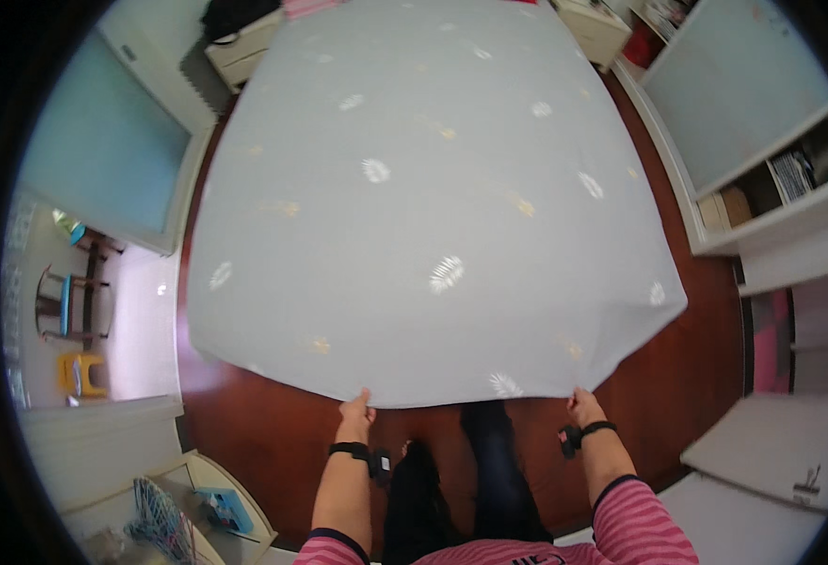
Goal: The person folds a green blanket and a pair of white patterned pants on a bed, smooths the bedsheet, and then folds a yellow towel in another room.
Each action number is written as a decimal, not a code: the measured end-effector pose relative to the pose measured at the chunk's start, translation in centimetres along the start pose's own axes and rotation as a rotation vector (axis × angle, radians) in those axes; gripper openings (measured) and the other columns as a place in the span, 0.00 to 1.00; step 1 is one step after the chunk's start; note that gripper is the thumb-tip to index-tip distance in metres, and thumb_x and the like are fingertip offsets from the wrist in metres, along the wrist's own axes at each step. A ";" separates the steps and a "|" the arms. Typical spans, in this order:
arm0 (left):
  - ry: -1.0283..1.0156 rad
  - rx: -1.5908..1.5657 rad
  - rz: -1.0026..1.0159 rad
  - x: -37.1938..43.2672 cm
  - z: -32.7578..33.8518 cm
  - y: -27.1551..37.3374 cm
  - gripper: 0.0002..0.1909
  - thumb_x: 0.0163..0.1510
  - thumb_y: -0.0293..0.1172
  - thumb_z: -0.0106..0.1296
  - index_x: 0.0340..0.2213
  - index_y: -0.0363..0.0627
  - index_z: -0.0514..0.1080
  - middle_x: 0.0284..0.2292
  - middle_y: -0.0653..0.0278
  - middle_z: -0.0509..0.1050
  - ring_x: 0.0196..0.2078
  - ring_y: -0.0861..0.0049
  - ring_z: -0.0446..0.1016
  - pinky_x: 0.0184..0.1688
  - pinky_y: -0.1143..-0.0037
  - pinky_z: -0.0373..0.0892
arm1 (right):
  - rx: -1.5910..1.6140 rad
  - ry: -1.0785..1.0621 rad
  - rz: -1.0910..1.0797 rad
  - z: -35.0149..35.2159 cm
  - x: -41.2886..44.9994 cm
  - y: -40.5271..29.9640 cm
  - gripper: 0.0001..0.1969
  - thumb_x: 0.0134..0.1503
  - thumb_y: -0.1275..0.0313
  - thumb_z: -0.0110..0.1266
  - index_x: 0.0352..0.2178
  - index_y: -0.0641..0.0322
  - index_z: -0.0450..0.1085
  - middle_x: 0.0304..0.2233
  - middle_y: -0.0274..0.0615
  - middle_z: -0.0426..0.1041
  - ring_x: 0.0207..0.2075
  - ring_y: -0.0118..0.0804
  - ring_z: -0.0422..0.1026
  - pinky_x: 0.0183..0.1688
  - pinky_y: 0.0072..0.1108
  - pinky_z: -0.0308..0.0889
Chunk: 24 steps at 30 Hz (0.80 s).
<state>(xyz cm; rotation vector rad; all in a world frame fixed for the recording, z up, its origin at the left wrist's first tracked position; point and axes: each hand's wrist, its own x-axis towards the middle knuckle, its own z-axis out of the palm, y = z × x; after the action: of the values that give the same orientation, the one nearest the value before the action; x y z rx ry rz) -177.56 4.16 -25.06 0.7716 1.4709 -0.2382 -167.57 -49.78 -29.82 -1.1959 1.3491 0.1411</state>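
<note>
A pale grey sheet (414, 226) with white and yellow leaf prints covers the bed in front of me. My left hand (359, 411) grips its near edge, left of the middle, with the thumb on top. Further right, my right hand (584, 407) pinches the same edge, and the cloth rises in a fold from there towards the right corner. Between the two hands the edge runs nearly straight above my legs. Each wrist wears a black strap with a small device.
Dark red wooden floor (682, 360) surrounds the bed. Nightstands (594, 32) flank the far end. A sliding-door cabinet (738, 106) lines the right side. On the left, a frosted door (114, 141) opens towards chairs and a yellow stool (82, 374). A corner shelf (251, 494) holds hangers.
</note>
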 end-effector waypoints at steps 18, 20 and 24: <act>-0.041 -0.306 0.269 -11.8 -28.4 6.2 0.24 0.54 0.30 0.40 0.52 0.41 0.50 0.34 0.60 0.70 0.33 0.75 0.71 0.32 0.80 0.68 | -0.591 -0.381 -0.074 21.5 -29.2 5.3 0.04 0.49 0.74 0.46 0.28 0.62 0.64 0.19 0.35 0.65 0.20 0.30 0.65 0.21 0.20 0.63; -0.027 -0.323 0.301 -12.6 -32.0 6.6 0.25 0.54 0.30 0.39 0.53 0.41 0.48 0.35 0.60 0.69 0.34 0.75 0.70 0.33 0.79 0.67 | -0.579 -0.523 -0.108 24.6 -33.6 8.0 0.08 0.48 0.76 0.46 0.33 0.61 0.64 0.19 0.33 0.64 0.19 0.27 0.64 0.21 0.18 0.62; 0.082 -0.322 0.312 -13.4 -36.6 9.7 0.25 0.54 0.29 0.40 0.52 0.40 0.49 0.35 0.60 0.69 0.34 0.75 0.70 0.34 0.79 0.67 | -0.760 -0.749 -0.265 29.1 -39.8 13.0 0.13 0.48 0.78 0.44 0.38 0.60 0.61 0.22 0.32 0.64 0.20 0.25 0.63 0.22 0.17 0.62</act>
<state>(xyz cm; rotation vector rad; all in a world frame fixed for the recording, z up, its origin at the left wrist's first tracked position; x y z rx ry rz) -202.85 29.04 -6.18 0.7404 1.3979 0.2649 -169.40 -1.80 -12.47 -1.6966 0.4542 0.8765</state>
